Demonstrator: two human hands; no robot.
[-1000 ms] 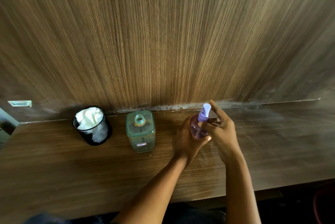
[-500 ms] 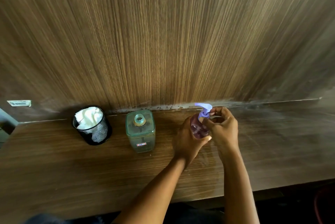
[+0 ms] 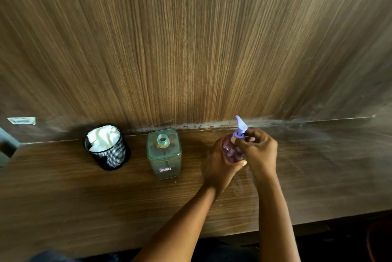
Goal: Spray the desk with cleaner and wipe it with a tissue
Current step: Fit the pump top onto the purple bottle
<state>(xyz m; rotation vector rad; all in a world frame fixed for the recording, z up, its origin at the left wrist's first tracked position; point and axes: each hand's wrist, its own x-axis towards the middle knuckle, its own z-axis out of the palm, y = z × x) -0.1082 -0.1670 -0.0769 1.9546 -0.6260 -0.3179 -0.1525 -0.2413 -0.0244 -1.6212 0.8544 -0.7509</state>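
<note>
place: office-like desk nook | cues: wood-laminate desk (image 3: 63, 193); matching back panel (image 3: 191, 38); mesh pen cup (image 3: 108, 153)

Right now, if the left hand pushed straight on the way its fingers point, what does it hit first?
Nothing new: the left hand already wraps the purple spray bottle, so that comes first. Past it is the right hand at the neck. Depth is uncertain.
</note>
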